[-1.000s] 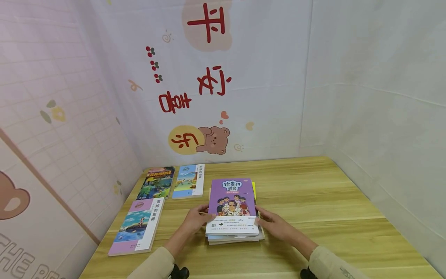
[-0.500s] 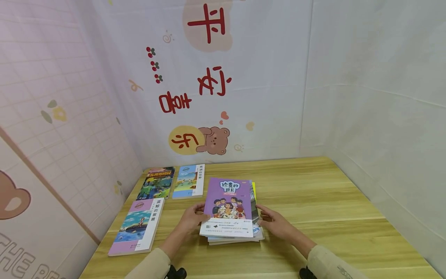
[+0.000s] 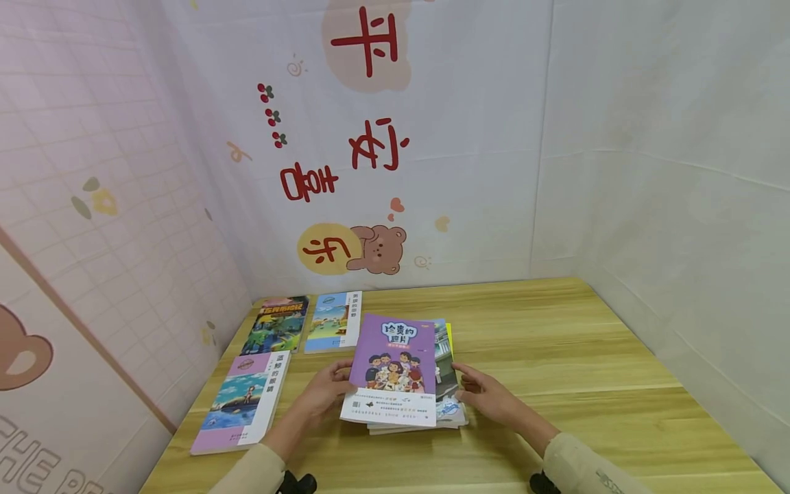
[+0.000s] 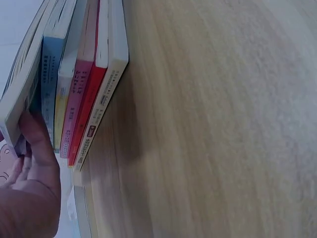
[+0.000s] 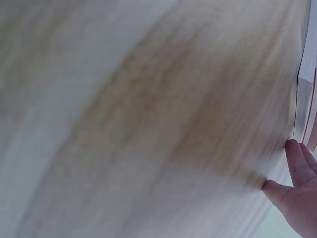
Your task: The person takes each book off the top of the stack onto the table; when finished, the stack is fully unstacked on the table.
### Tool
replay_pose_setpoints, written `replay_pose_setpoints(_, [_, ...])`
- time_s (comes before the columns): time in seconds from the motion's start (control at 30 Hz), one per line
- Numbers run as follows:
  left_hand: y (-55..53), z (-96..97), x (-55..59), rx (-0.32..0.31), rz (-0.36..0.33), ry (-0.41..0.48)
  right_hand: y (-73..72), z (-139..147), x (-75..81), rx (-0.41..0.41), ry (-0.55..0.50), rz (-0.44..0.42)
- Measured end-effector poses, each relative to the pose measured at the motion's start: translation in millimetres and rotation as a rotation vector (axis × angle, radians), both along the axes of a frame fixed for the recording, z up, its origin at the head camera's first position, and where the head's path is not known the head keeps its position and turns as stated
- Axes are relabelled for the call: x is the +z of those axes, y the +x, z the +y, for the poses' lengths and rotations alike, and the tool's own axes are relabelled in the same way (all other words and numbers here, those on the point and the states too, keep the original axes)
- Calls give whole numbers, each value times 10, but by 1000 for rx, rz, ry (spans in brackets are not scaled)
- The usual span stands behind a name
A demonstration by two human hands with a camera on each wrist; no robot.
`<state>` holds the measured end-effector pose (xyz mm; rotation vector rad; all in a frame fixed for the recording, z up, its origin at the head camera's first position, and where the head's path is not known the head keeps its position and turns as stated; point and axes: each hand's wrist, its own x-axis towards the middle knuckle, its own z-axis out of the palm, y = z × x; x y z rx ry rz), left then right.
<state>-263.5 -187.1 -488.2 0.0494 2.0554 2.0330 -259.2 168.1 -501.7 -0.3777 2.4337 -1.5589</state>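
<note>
My left hand (image 3: 327,390) pinches the left edge of a purple paperback book (image 3: 393,353) with a white band across its lower part. That book slants left over a stack of books (image 3: 446,394). In the left wrist view, the thumb is against the underside of the held book (image 4: 21,94), which is tipped away from the blue-spined book (image 4: 51,74) beneath it. Pink, red and cream spines show further down. My right hand (image 3: 487,396) rests its fingertips against the stack's right side; the right wrist view shows thumb and fingers extended at the page edges (image 5: 306,74).
Left of the stack lie three separate books: a pink and white one (image 3: 243,401) in front, a dark green illustrated one (image 3: 276,326) and a blue and white one (image 3: 334,321) behind. The wooden table (image 3: 555,357) meets patterned cloth walls (image 3: 469,171) at the back and sides.
My left hand has drawn the purple book leftward off its place on the stack, baring the grey-green cover below. The right hand has stayed at the stack's right side.
</note>
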Motion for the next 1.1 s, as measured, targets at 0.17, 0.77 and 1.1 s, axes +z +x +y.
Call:
replay_pose_setpoints(0.17, [6, -52, -17, -3, -15, 15, 13, -2, 7, 17, -19, 2])
replay_pose_setpoints(0.77, [121, -319, -7, 120, -50, 71, 22, 15, 18, 53, -23, 19])
replay_pose_setpoints(1.1, [288, -808, 45, 172, -54, 72, -5, 12, -23, 48, -20, 7])
